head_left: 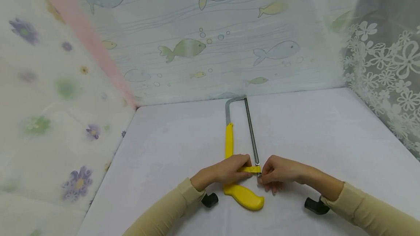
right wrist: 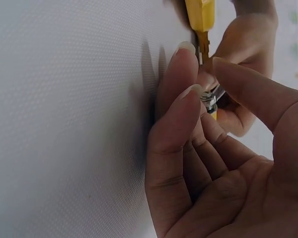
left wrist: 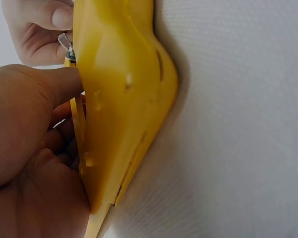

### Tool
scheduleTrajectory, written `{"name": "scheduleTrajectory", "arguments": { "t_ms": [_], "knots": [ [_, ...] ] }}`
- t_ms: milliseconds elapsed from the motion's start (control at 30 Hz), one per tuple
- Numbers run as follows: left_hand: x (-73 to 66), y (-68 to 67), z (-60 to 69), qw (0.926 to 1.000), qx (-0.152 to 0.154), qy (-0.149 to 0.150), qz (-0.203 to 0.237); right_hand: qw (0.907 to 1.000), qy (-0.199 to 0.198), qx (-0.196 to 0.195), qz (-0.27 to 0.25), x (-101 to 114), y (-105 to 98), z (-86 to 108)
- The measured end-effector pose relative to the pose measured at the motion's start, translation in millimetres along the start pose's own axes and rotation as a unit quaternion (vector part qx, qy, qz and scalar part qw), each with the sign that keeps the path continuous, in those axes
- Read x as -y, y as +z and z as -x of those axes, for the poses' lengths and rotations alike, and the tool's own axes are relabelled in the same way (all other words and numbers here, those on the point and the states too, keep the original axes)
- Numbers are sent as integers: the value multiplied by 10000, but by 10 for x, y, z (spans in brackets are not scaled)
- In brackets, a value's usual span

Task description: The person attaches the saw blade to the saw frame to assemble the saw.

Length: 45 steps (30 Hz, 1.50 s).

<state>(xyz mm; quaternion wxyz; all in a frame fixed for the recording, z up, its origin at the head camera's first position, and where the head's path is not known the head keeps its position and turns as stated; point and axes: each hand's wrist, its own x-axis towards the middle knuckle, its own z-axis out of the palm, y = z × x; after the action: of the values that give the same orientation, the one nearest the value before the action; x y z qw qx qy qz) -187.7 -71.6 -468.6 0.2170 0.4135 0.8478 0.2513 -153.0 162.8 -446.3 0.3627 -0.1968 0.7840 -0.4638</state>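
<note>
A hacksaw (head_left: 244,196) with a yellow handle and a grey bow frame lies on the white table, its far end toward the back wall. The dark blade (head_left: 251,130) runs along its right side. My left hand (head_left: 229,168) grips the yellow crosspiece (head_left: 252,169) at the blade's near end. At that end sits a small metal wing nut (left wrist: 66,43), which the thumb and fingers of my right hand (head_left: 279,172) pinch. In the right wrist view the wing nut (right wrist: 208,99) is partly hidden by the fingertips.
A white cloth covers the table (head_left: 170,137). Behind it hangs a curtain (head_left: 229,61) printed with fish, with a flowered curtain (head_left: 39,94) on the left and a lace one (head_left: 387,61) on the right. Black wrist mounts (head_left: 210,200) show under both sleeves.
</note>
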Motion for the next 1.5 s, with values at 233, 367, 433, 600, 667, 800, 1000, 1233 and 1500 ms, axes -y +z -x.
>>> {"name": "scheduleTrajectory", "arguments": {
  "t_ms": [233,367,433,600,667,800,1000,1233,1500],
  "knots": [
    [20,11,-6,10000,-47,70,-7,9999,141,-53,-76,28,23,-18],
    [26,16,-3,9999,-48,99,97,9998,157,-61,-81,36,29,-22],
    [26,15,-2,9999,-40,99,97,9998,171,-74,-75,36,31,-23],
    [26,11,-7,10000,-38,60,26,9997,217,-107,-17,27,23,-23],
    [23,8,-8,10000,-41,40,33,9997,203,-117,5,16,14,-19],
    [18,9,-7,10000,-32,20,40,9999,87,-126,20,-15,-12,1],
    [32,16,-11,10000,-45,35,-19,9998,-108,-130,72,-42,-48,28],
    [36,14,-2,10000,-44,57,-42,9996,-267,-89,102,-42,-46,38],
    [27,15,2,10000,-25,26,-28,9997,-203,-58,123,-34,-22,16]
  ]
}}
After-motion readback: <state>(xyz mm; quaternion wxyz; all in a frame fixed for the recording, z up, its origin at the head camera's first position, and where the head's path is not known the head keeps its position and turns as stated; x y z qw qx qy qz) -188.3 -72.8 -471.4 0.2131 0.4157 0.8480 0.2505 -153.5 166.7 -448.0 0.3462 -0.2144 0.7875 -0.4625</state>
